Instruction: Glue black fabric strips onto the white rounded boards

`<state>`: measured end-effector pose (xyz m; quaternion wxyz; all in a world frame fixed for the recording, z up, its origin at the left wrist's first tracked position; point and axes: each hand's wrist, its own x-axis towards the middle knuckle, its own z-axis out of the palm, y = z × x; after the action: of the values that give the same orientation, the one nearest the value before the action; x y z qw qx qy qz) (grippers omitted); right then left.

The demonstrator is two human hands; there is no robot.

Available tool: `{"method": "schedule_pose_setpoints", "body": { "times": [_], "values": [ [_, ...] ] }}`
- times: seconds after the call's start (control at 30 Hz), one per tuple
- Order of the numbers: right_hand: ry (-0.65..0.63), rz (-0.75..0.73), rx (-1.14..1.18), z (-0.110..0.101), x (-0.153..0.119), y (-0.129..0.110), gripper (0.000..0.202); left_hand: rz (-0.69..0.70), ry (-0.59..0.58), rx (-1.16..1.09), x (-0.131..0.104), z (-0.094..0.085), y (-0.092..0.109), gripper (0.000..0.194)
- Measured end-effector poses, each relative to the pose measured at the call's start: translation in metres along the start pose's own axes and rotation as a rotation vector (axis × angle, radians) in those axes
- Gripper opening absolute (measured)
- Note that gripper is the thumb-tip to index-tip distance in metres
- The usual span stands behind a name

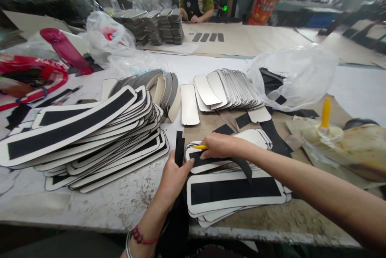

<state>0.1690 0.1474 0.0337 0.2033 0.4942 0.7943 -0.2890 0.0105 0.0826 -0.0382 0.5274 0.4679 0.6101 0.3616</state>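
My left hand (175,175) is closed on black strips (179,148) that stand up between thumb and fingers, at the left edge of the near panels. My right hand (217,146) grips a thin yellow tool (199,147), whose tip points left over a white-edged panel with a black centre (196,160). A loose black strip (245,168) curves out from below my right wrist. Closer to the table's front edge lies a stack of white panels, its top panel (235,192) bearing a black rectangle.
A tall pile of black-centred panels (72,129) fills the left. Behind are rows of white panels (235,89), a plastic bag (301,73) and a yellow-handled brush (325,115) by a glue-stained container. Two people stand across the table (241,40).
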Motion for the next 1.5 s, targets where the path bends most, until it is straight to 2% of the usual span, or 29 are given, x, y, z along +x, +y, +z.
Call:
{"method": "schedule_pose_setpoints", "body": {
  "times": [0.17,0.3,0.4,0.47,0.6,0.73,0.97,1.2,1.5],
  "values": [
    [0.048,0.062,-0.028,-0.008,-0.018,0.01,0.036,-0.001,0.0,0.05,0.002,-0.001,-0.002,0.044],
    [0.1,0.147,-0.032,-0.011,-0.058,0.048,0.027,0.01,-0.001,0.086,0.003,-0.003,-0.003,0.039],
    [0.172,0.257,0.064,-0.004,-0.084,0.081,0.024,0.002,0.005,0.105,0.002,-0.004,-0.003,0.039],
    [0.208,0.342,0.088,0.004,-0.092,0.094,0.024,-0.018,-0.004,0.106,0.001,-0.004,-0.004,0.04],
    [0.256,0.511,0.01,0.018,-0.086,0.099,0.031,-0.093,0.001,0.121,0.001,-0.005,-0.005,0.047],
    [0.281,0.586,-0.044,0.023,-0.075,0.096,0.035,-0.135,0.012,0.142,0.001,-0.003,-0.004,0.051],
    [0.272,0.582,-0.065,0.024,-0.07,0.101,0.04,-0.132,0.042,0.142,0.001,-0.002,-0.005,0.055],
    [0.266,0.53,-0.047,0.024,-0.068,0.109,0.042,-0.203,0.036,0.1,0.001,-0.001,-0.002,0.064],
    [0.294,0.538,-0.012,0.028,-0.065,0.117,0.05,-0.244,0.078,0.105,-0.001,0.001,0.001,0.059]
  ]
}}
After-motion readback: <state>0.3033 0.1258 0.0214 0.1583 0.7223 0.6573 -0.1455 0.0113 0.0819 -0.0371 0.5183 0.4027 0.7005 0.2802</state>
